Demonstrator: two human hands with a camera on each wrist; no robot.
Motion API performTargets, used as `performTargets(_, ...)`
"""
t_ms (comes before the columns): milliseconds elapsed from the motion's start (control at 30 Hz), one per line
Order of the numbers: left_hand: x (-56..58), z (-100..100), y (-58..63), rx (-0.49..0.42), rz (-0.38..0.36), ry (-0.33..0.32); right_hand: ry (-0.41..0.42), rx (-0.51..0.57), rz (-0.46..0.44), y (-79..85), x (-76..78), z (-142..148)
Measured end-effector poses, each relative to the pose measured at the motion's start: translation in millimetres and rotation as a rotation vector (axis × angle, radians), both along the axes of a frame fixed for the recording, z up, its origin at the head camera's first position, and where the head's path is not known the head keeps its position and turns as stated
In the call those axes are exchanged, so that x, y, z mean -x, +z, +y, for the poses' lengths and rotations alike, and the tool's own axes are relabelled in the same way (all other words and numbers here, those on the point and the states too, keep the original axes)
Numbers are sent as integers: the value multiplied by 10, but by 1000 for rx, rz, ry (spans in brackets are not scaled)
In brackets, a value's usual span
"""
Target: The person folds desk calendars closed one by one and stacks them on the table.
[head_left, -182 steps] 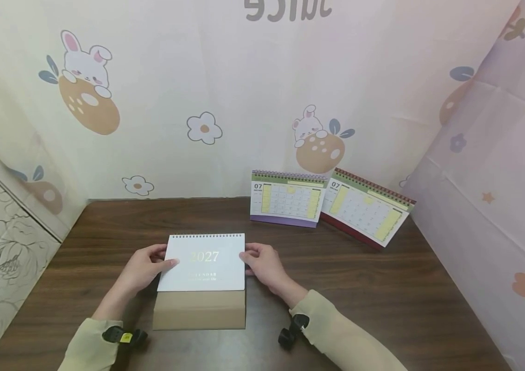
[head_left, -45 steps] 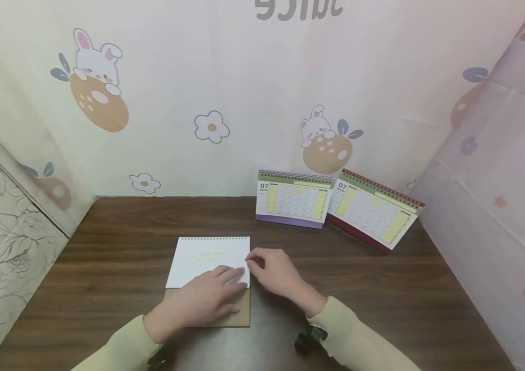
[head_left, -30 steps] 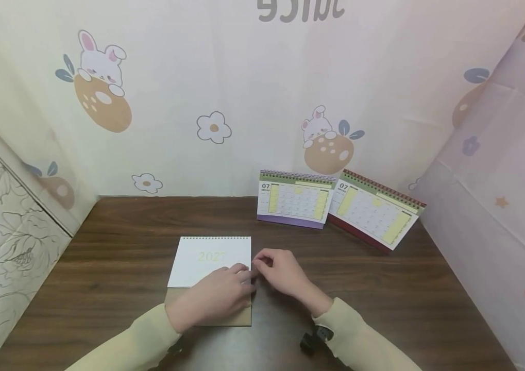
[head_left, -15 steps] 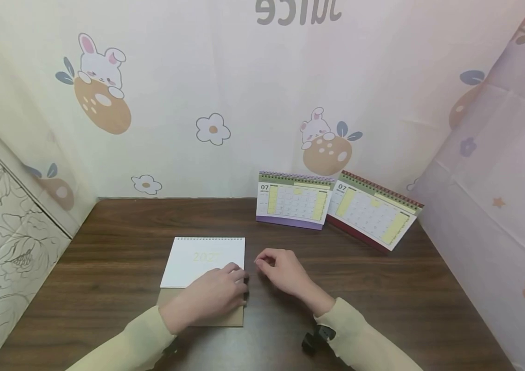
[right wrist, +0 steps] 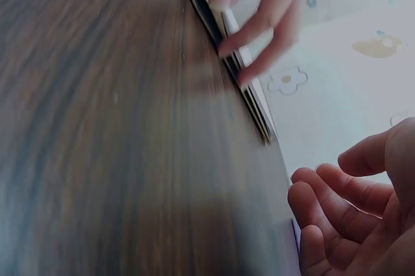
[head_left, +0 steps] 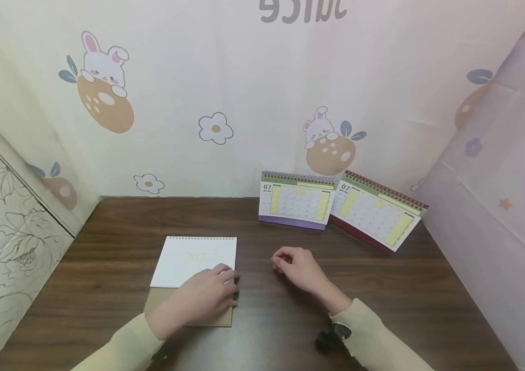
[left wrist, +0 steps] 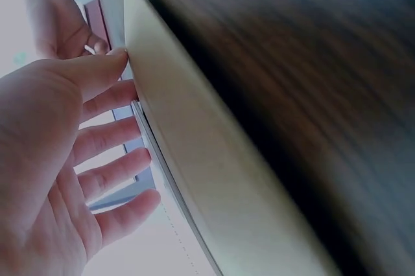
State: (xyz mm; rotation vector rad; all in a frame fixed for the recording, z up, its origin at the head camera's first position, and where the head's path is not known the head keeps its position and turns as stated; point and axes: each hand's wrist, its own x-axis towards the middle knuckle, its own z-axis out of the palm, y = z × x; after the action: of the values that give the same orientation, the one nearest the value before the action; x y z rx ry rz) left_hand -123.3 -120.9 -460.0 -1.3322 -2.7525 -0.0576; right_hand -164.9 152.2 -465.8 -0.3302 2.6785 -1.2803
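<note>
Flat white calendar (head_left: 192, 260) (faint "2027"), brown base, spiral-bound top edge

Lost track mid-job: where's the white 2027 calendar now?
In the head view, the white 2027 calendar lies flat left of centre on the table, left hand resting on its near right corner.

**Soft, even light; wrist views blurred**

The head view is bright and evenly lit, and the white calendar (head_left: 195, 262) is washed out enough that its gold print barely reads. Only a faint, short shadow falls on the wooden table (head_left: 383, 299) beside the calendar. Walls bow outward toward the frame edges, far from the calendar. Both wrist views are dimmer and bluish, the wood grain is smeared, and the nearby fingers (left wrist: 110, 172) are soft.
</note>
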Motion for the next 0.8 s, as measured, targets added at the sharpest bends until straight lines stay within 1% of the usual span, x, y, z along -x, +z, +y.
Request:
performTargets(167, -14, -94, -14, -15, -10, 35, -80, -26, -3, 28, 36, 162)
performTargets(300, -19, -163, -17, -24, -13, 66, -120, -45, 10, 57, 77, 310)
performTargets(433, -19, -230, -9, -38, -10, 76, -144, -65, 24, 77, 117, 447)
performTargets(600, -19, -326, 15, -60, -19, 100, -165, -73, 14, 63, 155, 571)
performTargets(800, -4, -476, 22, -50, -30, 137, -189, -64, -4, 32, 160, 667)
